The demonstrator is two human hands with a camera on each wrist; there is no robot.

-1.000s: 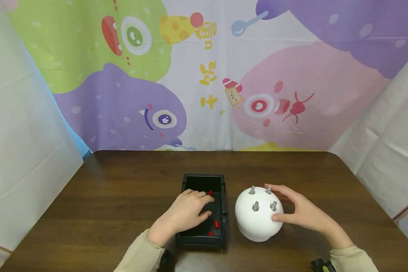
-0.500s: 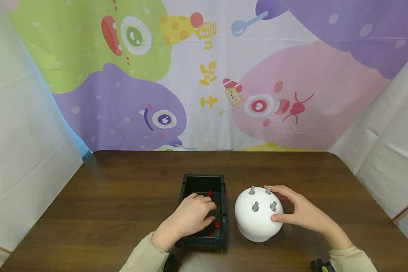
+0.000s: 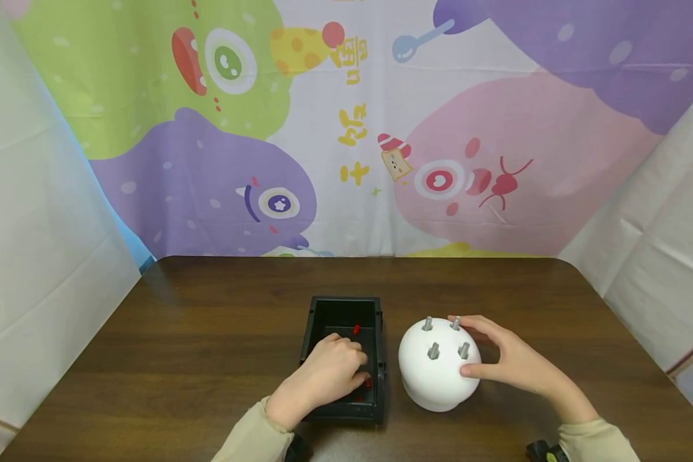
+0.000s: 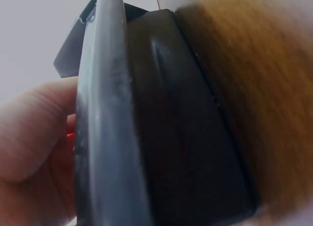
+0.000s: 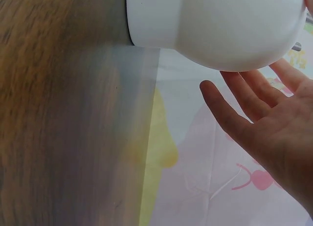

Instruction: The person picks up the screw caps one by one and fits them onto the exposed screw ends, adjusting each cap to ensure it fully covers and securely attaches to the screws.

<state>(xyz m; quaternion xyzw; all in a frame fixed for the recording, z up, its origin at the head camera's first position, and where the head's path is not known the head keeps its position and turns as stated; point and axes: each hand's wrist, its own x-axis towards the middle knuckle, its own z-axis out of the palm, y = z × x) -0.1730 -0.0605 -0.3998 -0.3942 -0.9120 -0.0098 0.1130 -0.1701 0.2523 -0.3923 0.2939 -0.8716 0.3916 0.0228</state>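
My left hand (image 3: 330, 372) reaches down into a black bin (image 3: 376, 404), its fingers bent towards the floor. Beside the thumb tip lies a small red piece (image 3: 368, 382), with another red piece (image 3: 356, 329) farther back. The left wrist view shows a bit of red (image 4: 71, 136) by the fingers behind the bin's rim; I cannot tell whether they pinch it. To the right stands a white domed object (image 3: 433, 382) with several upright metal bolts (image 3: 434, 351) on top. My right hand (image 3: 511, 356) holds its right side, thumb in front and fingers behind.
Bin and dome stand side by side on a brown wooden table (image 3: 208, 333). A printed cartoon curtain (image 3: 335, 212) hangs behind the far edge, and white cloth (image 3: 40, 256) hangs at the sides.
My left hand has moved nearer and slightly right inside the bin, its fingers more bent, its thumb now by the near red piece. My right hand and the dome stay put.
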